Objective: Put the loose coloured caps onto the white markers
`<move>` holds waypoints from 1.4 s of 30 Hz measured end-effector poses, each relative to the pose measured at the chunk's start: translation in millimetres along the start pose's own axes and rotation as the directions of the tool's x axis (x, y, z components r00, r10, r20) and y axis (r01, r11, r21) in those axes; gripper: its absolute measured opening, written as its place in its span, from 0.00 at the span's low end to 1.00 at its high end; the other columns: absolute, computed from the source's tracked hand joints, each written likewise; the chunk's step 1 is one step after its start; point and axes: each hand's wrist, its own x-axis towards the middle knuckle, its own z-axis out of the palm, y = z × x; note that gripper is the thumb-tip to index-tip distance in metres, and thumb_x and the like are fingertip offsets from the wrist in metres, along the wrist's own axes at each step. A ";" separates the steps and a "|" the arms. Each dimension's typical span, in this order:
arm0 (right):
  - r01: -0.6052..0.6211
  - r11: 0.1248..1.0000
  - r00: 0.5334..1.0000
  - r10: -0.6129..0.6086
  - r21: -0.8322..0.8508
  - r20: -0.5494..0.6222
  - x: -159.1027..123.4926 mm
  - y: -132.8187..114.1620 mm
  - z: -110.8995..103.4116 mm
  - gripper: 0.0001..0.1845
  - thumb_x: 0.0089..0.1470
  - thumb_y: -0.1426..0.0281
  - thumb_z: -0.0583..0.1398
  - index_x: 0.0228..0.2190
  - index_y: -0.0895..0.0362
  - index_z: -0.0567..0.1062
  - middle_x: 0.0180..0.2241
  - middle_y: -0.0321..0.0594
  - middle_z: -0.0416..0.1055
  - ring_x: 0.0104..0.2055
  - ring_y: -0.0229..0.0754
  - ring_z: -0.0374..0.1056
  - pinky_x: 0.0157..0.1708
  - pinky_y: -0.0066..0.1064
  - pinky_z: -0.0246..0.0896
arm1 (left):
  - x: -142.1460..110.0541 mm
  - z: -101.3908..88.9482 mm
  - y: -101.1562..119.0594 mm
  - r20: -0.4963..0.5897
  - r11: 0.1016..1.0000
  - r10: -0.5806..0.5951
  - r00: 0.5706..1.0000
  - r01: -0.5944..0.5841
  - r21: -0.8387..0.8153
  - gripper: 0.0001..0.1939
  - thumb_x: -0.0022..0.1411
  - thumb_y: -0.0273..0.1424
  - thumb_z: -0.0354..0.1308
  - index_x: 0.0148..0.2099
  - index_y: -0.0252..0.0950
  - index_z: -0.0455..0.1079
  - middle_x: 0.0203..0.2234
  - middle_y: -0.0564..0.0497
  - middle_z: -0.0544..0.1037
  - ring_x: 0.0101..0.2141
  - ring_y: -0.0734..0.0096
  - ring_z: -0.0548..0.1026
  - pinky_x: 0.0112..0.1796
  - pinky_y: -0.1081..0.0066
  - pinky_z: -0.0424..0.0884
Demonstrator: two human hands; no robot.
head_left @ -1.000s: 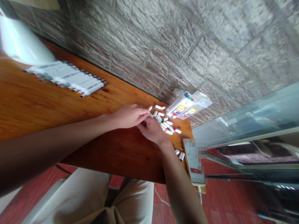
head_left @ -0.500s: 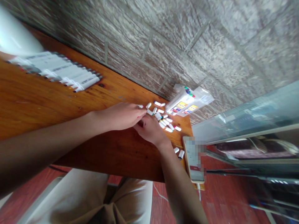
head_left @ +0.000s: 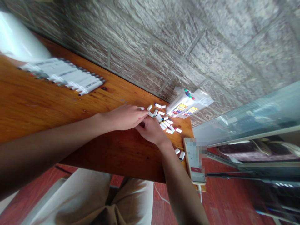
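Left hand (head_left: 125, 117) and right hand (head_left: 152, 129) together; grip contents hidden, cannot tell. Done: markers (head_left: 70, 75) rowed along wall-side edge of table (head_left: 131, 153), left. Left: white caps (head_left: 162, 126) loose toward right wall-side corner.

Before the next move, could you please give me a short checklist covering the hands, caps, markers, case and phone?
1. Left hand and right hand brought together: ok, they meet at the fingers.
2. What the fingers hold: cannot tell, the hands hide it.
3. White caps all in one group: not ok, most lie scattered beyond the right hand, but two lie apart beside the phone.
4. Row of markers lying side by side: ok.
5. Plastic case clear of both hands: ok, it stands near the wall.
6. Phone fully supported: cannot tell, it lies along the table's edge.
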 end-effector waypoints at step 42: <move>0.016 1.000 1.000 -0.016 0.021 -0.015 0.4 3.3 1.5 0.13 0.59 0.69 0.59 0.24 0.60 0.73 0.24 0.35 0.69 0.27 0.33 0.60 0.29 0.26 0.50 | 3.4 10.4 -4.2 -0.043 0.998 -0.033 0.999 0.031 -0.050 0.24 0.75 0.36 0.38 0.55 0.37 0.75 0.49 0.45 0.80 0.44 0.62 0.80 0.47 0.65 0.72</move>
